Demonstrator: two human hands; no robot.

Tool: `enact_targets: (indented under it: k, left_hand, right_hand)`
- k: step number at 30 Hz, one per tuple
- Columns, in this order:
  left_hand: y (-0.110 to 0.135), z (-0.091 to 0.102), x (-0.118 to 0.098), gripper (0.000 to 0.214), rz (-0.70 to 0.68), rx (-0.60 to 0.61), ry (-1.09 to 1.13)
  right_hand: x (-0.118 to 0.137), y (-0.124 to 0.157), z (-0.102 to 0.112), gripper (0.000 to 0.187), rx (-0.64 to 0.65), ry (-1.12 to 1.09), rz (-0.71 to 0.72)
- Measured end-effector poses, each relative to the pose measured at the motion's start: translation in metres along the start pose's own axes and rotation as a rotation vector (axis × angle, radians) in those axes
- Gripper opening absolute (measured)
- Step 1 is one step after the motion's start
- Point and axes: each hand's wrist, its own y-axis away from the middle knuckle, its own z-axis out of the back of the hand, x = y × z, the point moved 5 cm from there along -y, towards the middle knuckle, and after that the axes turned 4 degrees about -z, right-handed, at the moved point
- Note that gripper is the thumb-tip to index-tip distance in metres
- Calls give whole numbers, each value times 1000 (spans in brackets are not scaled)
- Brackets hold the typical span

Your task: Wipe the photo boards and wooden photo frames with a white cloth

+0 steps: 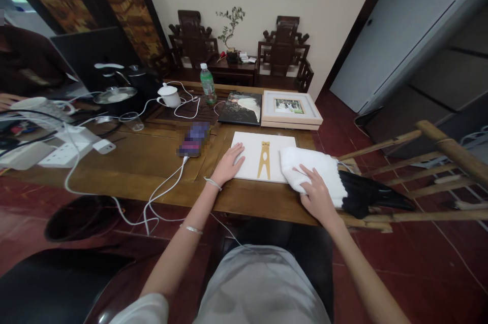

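A white rectangular board (249,145) lies on the wooden table, with a gold cat-headed, long-legged shape (264,160) on its face. My left hand (230,162) rests flat on the board's left edge, fingers stretched out. Over the board's right side is a folded white towel (331,174). My right hand (317,193) presses down on this towel and grips it, some fingers curled. The towel hangs past the table's right end, against a black cloth or bag (362,194).
Behind the board are a dark photo panel (241,109) and a light wooden picture frame (292,109). A phone (193,139) with its white cable lies left. Further off stand a bottle (208,85), a lidded cup (169,95) and power strips (70,149). A bamboo rack (409,179) stands right.
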Motion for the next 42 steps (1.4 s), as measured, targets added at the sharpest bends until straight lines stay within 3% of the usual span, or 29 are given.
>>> enact_targets:
  k: [7,12,18,22,29,42]
  left_hand:
    - [0,2,-2,49,-10,-3,-4]
    - [0,2,-3,48,7,-3,4]
    - [0,3,-3,49,11,-3,7]
    - [1,4,-1,47,15,-2,1]
    - [1,1,0,47,8,-10,3]
    - [0,1,-3,45,25,6,26]
  right_hand:
    - [-9,-8,1,34,49,-23,-1]
    - [-30,-46,-12,34,195,27,-119]
    - [-38,-102,-24,39,240,49,-169]
    - [-37,-120,-35,37,231,62,-194]
    - [-30,-84,-38,37,176,50,-146]
    - [0,12,12,25,-2,-133,95]
